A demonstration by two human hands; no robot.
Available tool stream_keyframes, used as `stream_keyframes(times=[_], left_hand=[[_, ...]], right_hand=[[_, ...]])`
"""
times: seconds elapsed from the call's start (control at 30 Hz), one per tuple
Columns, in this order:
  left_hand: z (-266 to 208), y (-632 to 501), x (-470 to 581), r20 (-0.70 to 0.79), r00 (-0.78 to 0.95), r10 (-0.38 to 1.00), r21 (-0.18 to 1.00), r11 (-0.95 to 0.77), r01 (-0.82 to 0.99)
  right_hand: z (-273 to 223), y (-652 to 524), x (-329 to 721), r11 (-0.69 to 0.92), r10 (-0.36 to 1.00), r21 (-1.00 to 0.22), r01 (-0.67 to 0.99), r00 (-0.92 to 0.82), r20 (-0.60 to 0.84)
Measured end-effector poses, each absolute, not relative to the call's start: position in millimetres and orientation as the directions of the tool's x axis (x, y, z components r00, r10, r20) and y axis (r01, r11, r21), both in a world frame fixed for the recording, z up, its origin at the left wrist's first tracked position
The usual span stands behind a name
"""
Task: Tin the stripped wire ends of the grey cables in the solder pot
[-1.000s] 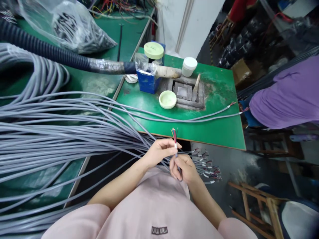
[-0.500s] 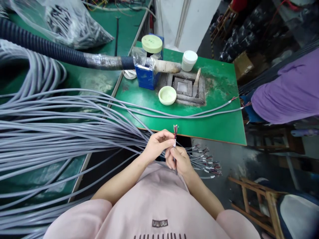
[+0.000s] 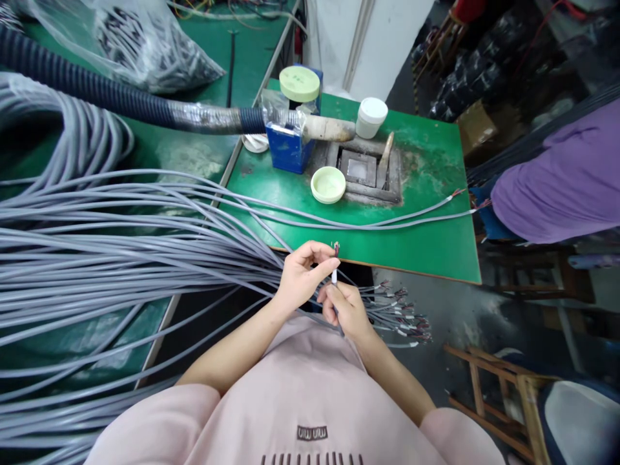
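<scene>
Running across your left side, the big bundle of gray cables (image 3: 121, 258) lies along the green worktop (image 3: 426, 252), probably so that their length is carried by the surface and each end comes within your reach. Above them the black hose (image 3: 121, 97) leads to a pale nozzle (image 3: 329, 128) that seems propped on the blue box (image 3: 289, 152), which appears to aim its mouth toward the square metal well (image 3: 358, 169), perhaps to draw off fumes. Two loose cables (image 3: 368, 226) cross the worktop with their stripped ends toward its far right edge, apart from the cluster of cable ends (image 3: 402, 313) that hangs past the near edge, likely to leave the middle free of tangles. The white tub (image 3: 372, 119) and the pale green bowl (image 3: 328, 192) stand just beside the well, close enough for easy use. Your right hand (image 3: 349, 307) closes round the held cable (image 3: 340, 329) in front of your chest, just below its white sleeve (image 3: 334, 276), apparently to steady it upright. Your left hand (image 3: 306, 278) pinches thumb to fingers at the cable's tip, just above the sleeve, seemingly gathering the tiny colored wires (image 3: 336, 248) poking out on top.
</scene>
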State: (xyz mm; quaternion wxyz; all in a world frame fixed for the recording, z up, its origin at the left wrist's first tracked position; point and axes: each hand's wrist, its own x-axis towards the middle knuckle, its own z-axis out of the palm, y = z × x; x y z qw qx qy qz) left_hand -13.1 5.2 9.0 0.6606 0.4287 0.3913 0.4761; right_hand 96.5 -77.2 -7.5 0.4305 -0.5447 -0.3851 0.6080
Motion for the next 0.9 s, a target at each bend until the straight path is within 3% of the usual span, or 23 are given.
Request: stream_keyframes(times=[0.17, 0.33, 0.43, 0.53, 0.67, 0.8, 0.9], left_hand=[[7, 5, -13, -0.054, 0.223, 0.973, 0.964, 0.109, -0.243], [7, 8, -15, 0.014, 0.200, 0.980, 0.997, 0.002, -0.080], [9, 7, -18, 0.197, 0.207, 0.958, 0.977, -0.209, 0.037], [11, 2, -20, 0.421, 0.239, 0.875, 0.872, -0.463, 0.157], [10, -6, -19, 0.564, 0.221, 0.796, 0.766, -0.604, 0.218], [8, -11, -15, 0.573, 0.142, 0.807, 0.803, -0.587, 0.104], [9, -11, -10, 0.342, 0.052, 0.938, 0.935, -0.334, -0.117]], right_hand=[[-8, -75, 96, -0.329, 0.944, -0.942, -0.059, -0.039, -0.327], [-10, -75, 96, -0.333, 0.943, -0.942, -0.051, -0.036, -0.332], [-11, -72, 97, -0.392, 0.920, -0.888, -0.239, -0.093, -0.381], [-8, -63, 101, -0.464, 0.885, -0.737, -0.492, -0.215, -0.413], [2, -48, 107, -0.461, 0.885, -0.660, -0.592, -0.258, -0.387], [11, -39, 110, -0.396, 0.916, -0.728, -0.559, -0.185, -0.356], [14, -35, 109, -0.294, 0.950, -0.804, -0.517, -0.061, -0.308]])
